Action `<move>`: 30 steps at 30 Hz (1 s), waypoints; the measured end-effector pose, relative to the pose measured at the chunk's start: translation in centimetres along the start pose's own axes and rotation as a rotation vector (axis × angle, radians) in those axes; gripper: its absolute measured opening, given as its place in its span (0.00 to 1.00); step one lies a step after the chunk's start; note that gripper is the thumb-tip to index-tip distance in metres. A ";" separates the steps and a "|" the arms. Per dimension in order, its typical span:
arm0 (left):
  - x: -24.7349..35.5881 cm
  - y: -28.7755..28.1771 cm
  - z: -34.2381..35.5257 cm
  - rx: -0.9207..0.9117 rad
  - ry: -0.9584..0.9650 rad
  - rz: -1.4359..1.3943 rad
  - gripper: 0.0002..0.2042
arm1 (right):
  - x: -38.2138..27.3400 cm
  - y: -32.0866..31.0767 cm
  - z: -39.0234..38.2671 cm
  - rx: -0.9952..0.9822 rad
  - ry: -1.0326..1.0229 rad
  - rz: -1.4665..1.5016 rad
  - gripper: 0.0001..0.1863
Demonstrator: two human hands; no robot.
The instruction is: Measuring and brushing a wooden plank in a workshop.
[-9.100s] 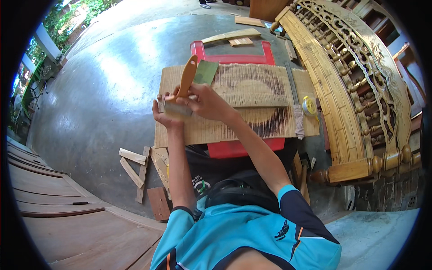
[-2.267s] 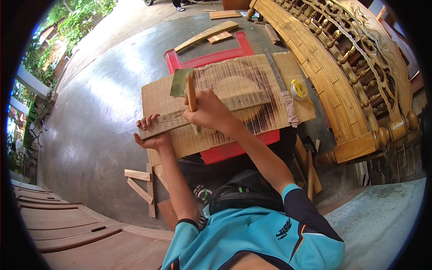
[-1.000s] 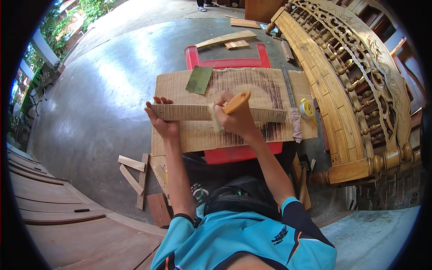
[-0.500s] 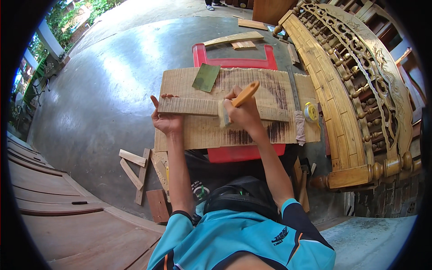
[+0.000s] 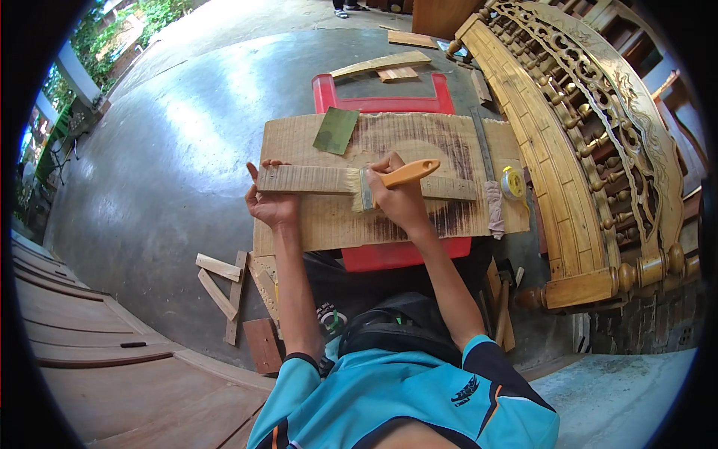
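The right hand (image 5: 399,196) pinches a paintbrush (image 5: 410,173), handle now dipped toward three o'clock, bristles shifted toward nine: seemingly brushing along the wooden slat (image 5: 310,179). The left hand (image 5: 274,209) grips its nine-o'clock end, above brown cardboard (image 5: 321,228).

From the person's torso (image 5: 407,378), the left hand (image 5: 275,211) cups palm-up at 11 o'clock; the right hand (image 5: 398,199) grips at 12 o'clock.
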State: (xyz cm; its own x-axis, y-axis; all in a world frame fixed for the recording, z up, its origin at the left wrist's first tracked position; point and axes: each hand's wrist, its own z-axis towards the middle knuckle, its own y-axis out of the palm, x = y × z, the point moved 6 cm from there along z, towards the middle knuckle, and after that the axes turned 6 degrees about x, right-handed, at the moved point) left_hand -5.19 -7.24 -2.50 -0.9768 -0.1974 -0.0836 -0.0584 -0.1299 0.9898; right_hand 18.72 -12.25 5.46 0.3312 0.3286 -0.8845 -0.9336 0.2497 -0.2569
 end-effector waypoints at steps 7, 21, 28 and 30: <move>0.1 -0.2 0.2 -0.038 0.007 0.018 0.24 | 2.1 -13.6 0.4 0.299 0.031 -0.520 0.07; 0.3 0.5 0.4 -0.244 -0.112 0.020 0.14 | -0.7 -7.9 -1.3 -0.165 0.074 -0.091 0.08; 0.3 -0.6 0.8 -0.093 -0.031 0.121 0.10 | -0.8 -20.7 -4.7 0.414 0.034 -0.371 0.11; 0.0 -0.5 0.3 0.022 0.053 0.155 0.12 | 0.0 -21.7 -5.6 0.407 0.243 -0.320 0.12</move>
State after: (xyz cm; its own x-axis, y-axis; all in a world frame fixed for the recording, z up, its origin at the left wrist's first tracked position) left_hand -5.28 -6.86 -2.95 -0.9623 -0.2640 0.0650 0.0869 -0.0723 0.9936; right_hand 38.21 -22.76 8.82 0.5029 -0.0278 -0.8639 -0.6482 0.6490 -0.3982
